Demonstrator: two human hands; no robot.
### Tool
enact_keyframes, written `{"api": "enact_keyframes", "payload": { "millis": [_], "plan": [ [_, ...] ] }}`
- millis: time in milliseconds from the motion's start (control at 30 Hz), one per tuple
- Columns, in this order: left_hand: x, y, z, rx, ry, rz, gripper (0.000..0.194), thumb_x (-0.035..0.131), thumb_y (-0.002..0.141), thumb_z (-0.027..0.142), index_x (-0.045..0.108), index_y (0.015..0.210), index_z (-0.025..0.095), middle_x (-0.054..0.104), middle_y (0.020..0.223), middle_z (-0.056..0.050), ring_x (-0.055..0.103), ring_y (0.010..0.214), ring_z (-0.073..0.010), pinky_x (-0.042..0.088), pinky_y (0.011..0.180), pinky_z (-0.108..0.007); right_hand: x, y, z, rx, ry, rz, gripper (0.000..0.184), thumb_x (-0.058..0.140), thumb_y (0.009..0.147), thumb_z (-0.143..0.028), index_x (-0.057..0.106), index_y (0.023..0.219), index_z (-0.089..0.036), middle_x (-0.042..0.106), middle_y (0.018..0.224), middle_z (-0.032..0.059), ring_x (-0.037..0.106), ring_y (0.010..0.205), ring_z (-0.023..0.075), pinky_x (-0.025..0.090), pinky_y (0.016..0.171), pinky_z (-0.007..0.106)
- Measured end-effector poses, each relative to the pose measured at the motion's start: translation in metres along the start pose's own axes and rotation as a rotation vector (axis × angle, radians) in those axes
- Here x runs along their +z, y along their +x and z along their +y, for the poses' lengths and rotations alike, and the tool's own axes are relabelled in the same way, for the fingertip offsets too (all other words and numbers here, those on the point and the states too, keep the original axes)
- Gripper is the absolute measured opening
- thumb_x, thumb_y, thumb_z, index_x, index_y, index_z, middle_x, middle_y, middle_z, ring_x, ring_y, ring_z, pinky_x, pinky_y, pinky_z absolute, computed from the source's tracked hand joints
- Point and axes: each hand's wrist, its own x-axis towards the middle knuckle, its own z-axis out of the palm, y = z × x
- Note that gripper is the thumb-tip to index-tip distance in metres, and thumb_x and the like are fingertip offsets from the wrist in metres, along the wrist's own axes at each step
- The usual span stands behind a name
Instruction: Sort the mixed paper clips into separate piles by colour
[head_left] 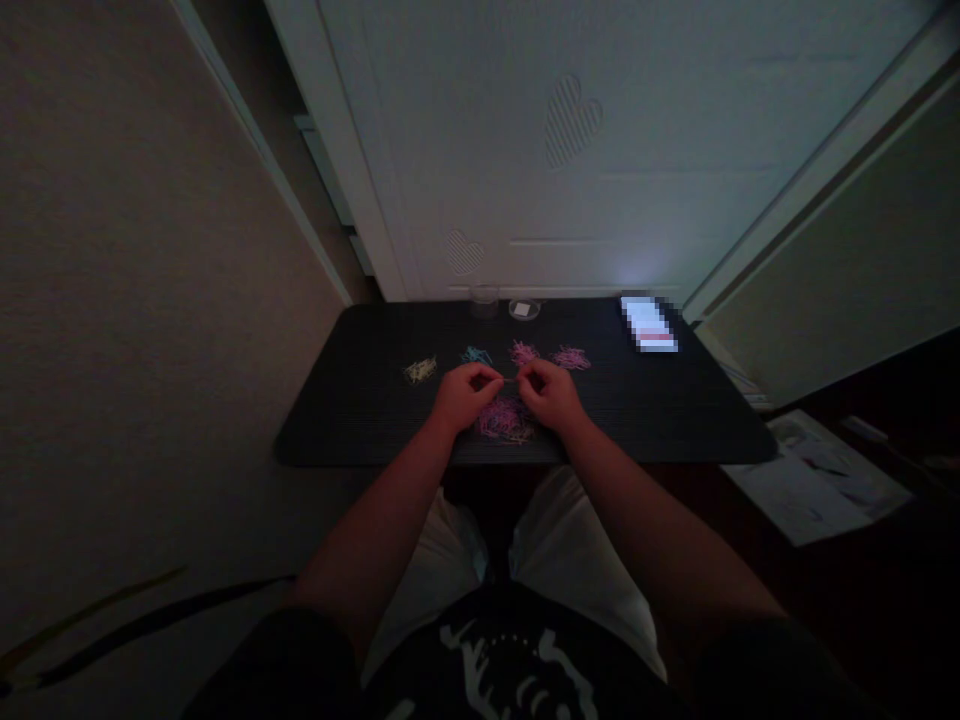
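Observation:
My left hand (466,393) and my right hand (550,393) meet closely over the middle of the dark table, each with thumb and fingers pinched. A short thin strand (511,380) spans the small gap between the fingertips, its kind too small to tell. Just below the hands lies a mixed pile (505,421) of thin pinkish, purple and pale pieces. Beyond them sit smaller heaps: a cream one (421,370) at left, a blue one (476,355), a pink one (523,352) partly behind my right hand, and another pink one (571,357) further right.
At the back of the black table (352,400) stand a clear cup (484,301) and a small round clear dish or lid (524,310). A lit phone (649,324) lies at back right. A white door rises behind; papers (821,478) lie lower right.

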Motion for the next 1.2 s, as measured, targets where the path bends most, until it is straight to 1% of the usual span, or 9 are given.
{"api": "enact_keyframes", "payload": {
  "millis": [100,167,233,300,467,633,733,900,1200],
  "plan": [
    [0.0001,0.0005,-0.0015,-0.012,-0.02,0.017,0.015,0.063,0.075,0.029,0.068,0.078,0.016,0.068,0.074,-0.002,0.06,0.064,-0.0125,0.047,0.061,-0.024,-0.0003,-0.0005,0.0014,0.03,0.055,0.037,0.004,0.052,0.071,-0.016,0.055,0.068,-0.017,0.053,0.061,-0.0008,0.047,0.053,0.0111,0.036,0.051,0.024],
    [0.0002,0.0005,-0.0015,-0.012,-0.014,0.012,0.014,0.063,0.074,0.029,0.068,0.078,0.016,0.068,0.074,-0.002,0.06,0.064,-0.0125,0.048,0.061,-0.024,0.0,-0.0011,0.0015,0.018,0.068,-0.006,0.004,0.054,0.071,-0.017,0.057,0.071,-0.017,0.052,0.06,-0.0013,0.046,0.052,0.0106,0.036,0.05,0.023],
    [0.0004,0.0004,-0.001,-0.007,0.001,0.007,0.013,0.064,0.074,0.028,0.068,0.077,0.016,0.068,0.074,-0.002,0.06,0.065,-0.0125,0.048,0.062,-0.024,0.0007,-0.0016,0.0013,0.004,0.068,-0.065,0.007,0.056,0.071,-0.018,0.06,0.076,-0.017,0.052,0.06,-0.002,0.045,0.051,0.01,0.035,0.049,0.023],
    [0.0006,0.0002,-0.0005,-0.001,0.013,0.004,0.013,0.064,0.074,0.028,0.068,0.077,0.016,0.068,0.075,-0.002,0.06,0.066,-0.0124,0.048,0.063,-0.024,0.0015,-0.0018,0.0012,-0.002,0.067,-0.085,0.011,0.057,0.071,-0.019,0.062,0.081,-0.017,0.052,0.061,-0.0022,0.045,0.051,0.0099,0.036,0.049,0.022],
    [0.0004,-0.0002,-0.0002,-0.002,0.03,-0.004,0.014,0.064,0.075,0.029,0.069,0.08,0.017,0.069,0.075,-0.002,0.06,0.065,-0.0124,0.048,0.063,-0.024,0.0013,-0.0007,-0.0007,-0.013,0.023,-0.055,0.005,0.055,0.072,-0.019,0.06,0.073,-0.017,0.053,0.061,-0.001,0.046,0.054,0.0103,0.036,0.052,0.023],
    [0.0002,-0.0004,0.0001,0.007,0.045,-0.017,0.016,0.063,0.075,0.03,0.069,0.081,0.017,0.069,0.076,-0.002,0.06,0.066,-0.0127,0.048,0.062,-0.025,0.0002,-0.0004,-0.0032,-0.011,0.012,-0.041,0.005,0.054,0.072,-0.018,0.059,0.071,-0.017,0.053,0.06,-0.001,0.045,0.053,0.0102,0.035,0.05,0.023],
    [0.0005,-0.0005,0.0001,0.008,0.045,-0.011,0.016,0.063,0.075,0.029,0.069,0.082,0.016,0.069,0.076,-0.003,0.06,0.066,-0.013,0.048,0.062,-0.025,0.0004,-0.0004,-0.0018,-0.019,0.014,-0.044,0.004,0.054,0.071,-0.018,0.057,0.069,-0.017,0.052,0.061,-0.0009,0.046,0.053,0.0103,0.035,0.05,0.023],
    [0.001,-0.0003,-0.0009,-0.01,0.027,-0.004,0.016,0.063,0.075,0.03,0.068,0.082,0.016,0.068,0.075,-0.003,0.06,0.065,-0.013,0.048,0.061,-0.025,0.0014,-0.0003,0.0009,0.019,0.042,-0.04,0.002,0.054,0.07,-0.018,0.055,0.069,-0.018,0.051,0.059,-0.0017,0.045,0.052,0.0103,0.036,0.05,0.023],
    [-0.0002,-0.0004,0.0009,-0.004,0.05,-0.021,0.016,0.063,0.075,0.03,0.067,0.08,0.016,0.068,0.075,-0.002,0.059,0.065,-0.0124,0.047,0.06,-0.024,-0.0003,-0.0007,-0.0021,0.025,0.031,-0.064,0.003,0.056,0.069,-0.018,0.053,0.067,-0.018,0.049,0.057,-0.0026,0.044,0.05,0.0097,0.035,0.048,0.022]
  ]
}}
